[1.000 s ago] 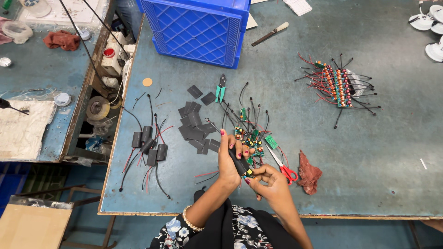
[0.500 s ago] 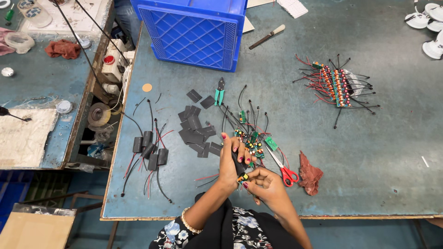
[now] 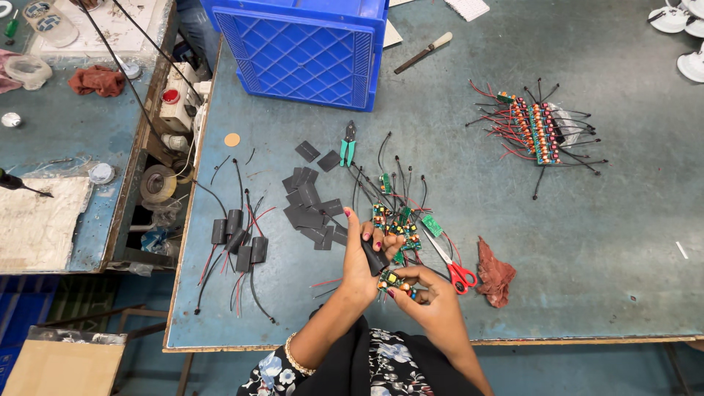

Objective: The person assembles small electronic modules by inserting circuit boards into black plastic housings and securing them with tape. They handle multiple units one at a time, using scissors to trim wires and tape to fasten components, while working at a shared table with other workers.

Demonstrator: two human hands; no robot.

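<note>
Lower centre of the frame: left hand [image 3: 361,257] raised from a forearm slanting up from the bottom edge, fingers curled shut around a black sleeve [image 3: 374,257], thumb pointing up toward the pile above. Right hand [image 3: 429,293] just beside it, lower right, palm turned inward, fingertips pinched closed on a small green circuit board [image 3: 390,280] with orange parts. Board held against the lower end of the sleeve, the two touching between the hands, above the near edge of the grey-green table [image 3: 587,242].

Directly above the hands: a loose heap of circuit boards [image 3: 400,216] with black and red wires. Left of that, flat black sleeves [image 3: 308,205] scattered in the middle. Further left, sleeved units with wire tails [image 3: 238,238]. Red-handled scissors [image 3: 456,270] just right of the right hand, a reddish rag [image 3: 495,271] beside them. Green-handled cutters [image 3: 349,143] above the centre. Blue crate [image 3: 301,48] at the top. Row of wired boards [image 3: 535,128] at upper right.
</note>
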